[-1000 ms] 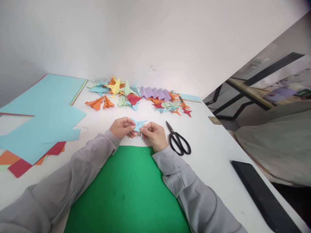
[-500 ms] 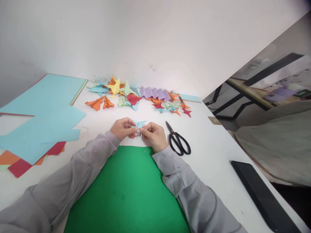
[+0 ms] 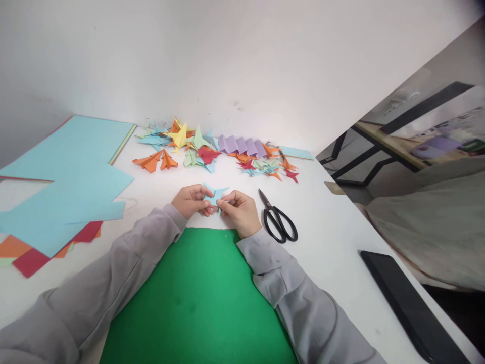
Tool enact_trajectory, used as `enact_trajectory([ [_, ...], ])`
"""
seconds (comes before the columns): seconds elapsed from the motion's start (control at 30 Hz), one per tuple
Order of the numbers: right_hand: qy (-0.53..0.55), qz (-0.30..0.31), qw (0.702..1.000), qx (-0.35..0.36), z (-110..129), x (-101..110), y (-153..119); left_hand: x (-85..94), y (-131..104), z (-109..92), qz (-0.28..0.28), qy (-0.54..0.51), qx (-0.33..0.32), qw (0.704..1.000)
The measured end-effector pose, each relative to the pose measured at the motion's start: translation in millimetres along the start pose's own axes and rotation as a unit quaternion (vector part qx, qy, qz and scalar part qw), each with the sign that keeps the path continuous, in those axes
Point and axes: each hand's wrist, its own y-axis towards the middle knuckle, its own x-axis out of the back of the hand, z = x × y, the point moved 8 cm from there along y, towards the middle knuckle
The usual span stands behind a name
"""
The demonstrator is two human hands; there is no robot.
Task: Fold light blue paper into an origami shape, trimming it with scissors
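In the head view, our left hand [image 3: 188,200] and right hand [image 3: 242,211] both pinch a blue paper shape [image 3: 212,198], just beyond the far edge of the green mat [image 3: 197,293]. We see scissors [image 3: 270,208] just right of them and folded papers [image 3: 208,154] on the far side of the table [image 3: 326,222].

The left grip [image 3: 190,201] and right grip [image 3: 243,211] partly hide the folded light-blue paper [image 3: 217,194], its full outline unclear. The green sheet [image 3: 197,293] and black slab [image 3: 409,301] run off the bottom edge, the blue sheets [image 3: 79,194] off the left. Piled paper figures [image 3: 180,135] partly hide one another. A purple background object [image 3: 435,147] is blurred.
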Motion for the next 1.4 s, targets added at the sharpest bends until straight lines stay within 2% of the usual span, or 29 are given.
enact_trajectory([
  [0.1, 0.005, 0.003, 1.0, -0.002, -0.7, -0.2, 0.0, -2.3, -1.2, 0.6, -0.003, 0.009, 0.009, 1.0],
  [0.27, 0.015, 0.014, 1.0, -0.003, -1.1, -2.0, 0.1, -4.1, -4.5, -5.4, -0.047, 0.047, -0.049, 0.997],
  [0.43, 0.009, 0.021, 1.0, 0.009, 1.3, -4.2, -1.1, 0.9, -5.7, -5.2, -0.081, 0.054, -0.042, 0.994],
  [0.6, 0.037, 0.044, 0.998, 0.022, 3.8, -9.4, -2.4, 0.7, -5.2, -8.1, -0.064, 0.044, -0.044, 0.996],
  [0.8, 0.06, 0.133, 0.988, 0.044, 8.8, -22.8, -5.7, -0.4, -4.4, -7.5, -0.058, 0.035, -0.038, 0.997],
  [1.03, 0.07, 0.121, 0.989, 0.055, 6.0, -18.1, -4.1, 0.2, -2.7, -2.1, -0.036, 0.014, -0.01, 0.999],
  [1.23, 0.063, 0.114, 0.991, 0.041, 4.5, -15.6, -4.4, -3.1, -2.8, 1.4, 0.003, -0.021, 0.022, 1.0],
  [1.4, 0.057, 0.095, 0.994, 0.024, 4.9, -13.3, -3.9, -1.5, -2.2, 2.8, 0.007, -0.038, 0.027, 0.999],
])
